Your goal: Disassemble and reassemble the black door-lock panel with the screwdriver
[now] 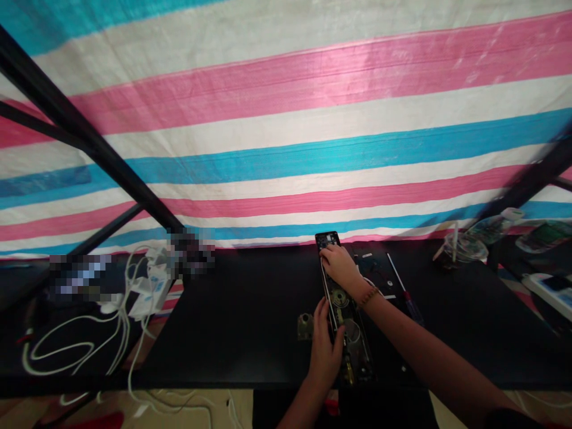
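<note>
A long, narrow black device housing (340, 298) lies opened on the black table, its inner parts and a round coil-like piece exposed. Along its left edge rests my left hand (325, 348), thumb on the near part and fingers against the side, holding it. My right hand (343, 268) is over the far end, fingers closed and touching the inside; what is between the fingertips is hidden. A white wire (372, 286) shows beside my right wrist. Left of my left hand lies a small squarish metal plate (305, 327) with a hole.
A screwdriver (404, 289) and small loose parts lie right of the device. Clear plastic containers (465, 247) stand at the back right. White cables (120, 322) and a power strip (154, 289) are on the left, below a slanted black frame bar (111, 167). A striped tarp (286, 137) hangs behind.
</note>
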Demonstrator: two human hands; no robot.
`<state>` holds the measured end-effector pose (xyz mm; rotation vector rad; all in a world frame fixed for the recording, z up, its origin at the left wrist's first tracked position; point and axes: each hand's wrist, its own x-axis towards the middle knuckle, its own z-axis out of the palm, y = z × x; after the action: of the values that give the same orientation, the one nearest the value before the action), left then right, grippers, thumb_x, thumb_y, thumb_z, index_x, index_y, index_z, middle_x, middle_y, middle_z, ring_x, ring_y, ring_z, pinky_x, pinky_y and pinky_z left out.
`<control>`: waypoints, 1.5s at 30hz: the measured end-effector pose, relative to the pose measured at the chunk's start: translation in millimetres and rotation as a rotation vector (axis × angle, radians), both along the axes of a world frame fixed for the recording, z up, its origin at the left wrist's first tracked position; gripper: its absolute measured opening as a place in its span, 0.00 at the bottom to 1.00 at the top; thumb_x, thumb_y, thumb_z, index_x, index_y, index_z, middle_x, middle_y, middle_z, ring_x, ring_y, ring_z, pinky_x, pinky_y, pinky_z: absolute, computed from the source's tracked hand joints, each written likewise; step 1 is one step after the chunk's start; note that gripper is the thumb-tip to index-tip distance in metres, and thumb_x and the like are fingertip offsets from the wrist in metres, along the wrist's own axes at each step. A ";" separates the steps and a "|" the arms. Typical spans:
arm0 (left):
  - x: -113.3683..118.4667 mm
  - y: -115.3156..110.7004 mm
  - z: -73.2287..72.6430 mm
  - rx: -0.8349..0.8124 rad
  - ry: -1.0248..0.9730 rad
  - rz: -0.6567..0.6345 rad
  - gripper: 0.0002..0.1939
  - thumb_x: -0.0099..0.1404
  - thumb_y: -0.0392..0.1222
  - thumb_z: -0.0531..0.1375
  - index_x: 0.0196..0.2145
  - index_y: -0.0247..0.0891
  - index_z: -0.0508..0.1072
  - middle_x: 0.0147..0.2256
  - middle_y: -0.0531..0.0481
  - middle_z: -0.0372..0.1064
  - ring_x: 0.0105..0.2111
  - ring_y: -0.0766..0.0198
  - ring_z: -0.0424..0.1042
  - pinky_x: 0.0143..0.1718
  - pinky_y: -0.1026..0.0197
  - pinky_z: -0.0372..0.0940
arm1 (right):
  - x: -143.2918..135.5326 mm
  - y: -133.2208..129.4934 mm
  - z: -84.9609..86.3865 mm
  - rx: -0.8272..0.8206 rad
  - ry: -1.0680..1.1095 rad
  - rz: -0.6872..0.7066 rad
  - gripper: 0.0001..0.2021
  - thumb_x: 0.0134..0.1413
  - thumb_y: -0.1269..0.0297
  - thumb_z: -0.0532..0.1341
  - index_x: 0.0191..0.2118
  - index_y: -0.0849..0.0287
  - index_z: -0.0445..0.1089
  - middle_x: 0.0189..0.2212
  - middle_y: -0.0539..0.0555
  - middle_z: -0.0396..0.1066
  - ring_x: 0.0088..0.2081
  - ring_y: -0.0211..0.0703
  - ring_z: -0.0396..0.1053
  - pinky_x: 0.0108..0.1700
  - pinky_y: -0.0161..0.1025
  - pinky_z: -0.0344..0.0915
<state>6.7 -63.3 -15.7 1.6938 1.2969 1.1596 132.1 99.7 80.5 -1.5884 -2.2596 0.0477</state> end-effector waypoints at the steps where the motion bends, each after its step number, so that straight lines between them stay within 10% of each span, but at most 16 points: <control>1: -0.1 -0.2 -0.2 -0.002 0.004 -0.001 0.29 0.72 0.41 0.54 0.68 0.41 0.54 0.67 0.36 0.52 0.67 0.52 0.54 0.65 0.43 0.56 | 0.2 -1.6 -0.5 0.008 0.013 -0.006 0.08 0.64 0.71 0.58 0.40 0.59 0.75 0.39 0.58 0.74 0.43 0.49 0.70 0.47 0.42 0.61; 45: 0.2 -2.1 10.2 -0.031 0.014 0.002 0.20 0.71 0.37 0.54 0.60 0.43 0.68 0.66 0.39 0.54 0.66 0.51 0.58 0.65 0.43 0.58 | -4.9 -11.6 -19.5 0.140 0.252 -0.074 0.08 0.62 0.72 0.58 0.39 0.58 0.75 0.38 0.58 0.73 0.40 0.49 0.68 0.48 0.44 0.62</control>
<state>6.9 -65.4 -5.5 1.6811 1.3189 1.1253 127.2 88.1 61.0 -1.4998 -1.9674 0.0651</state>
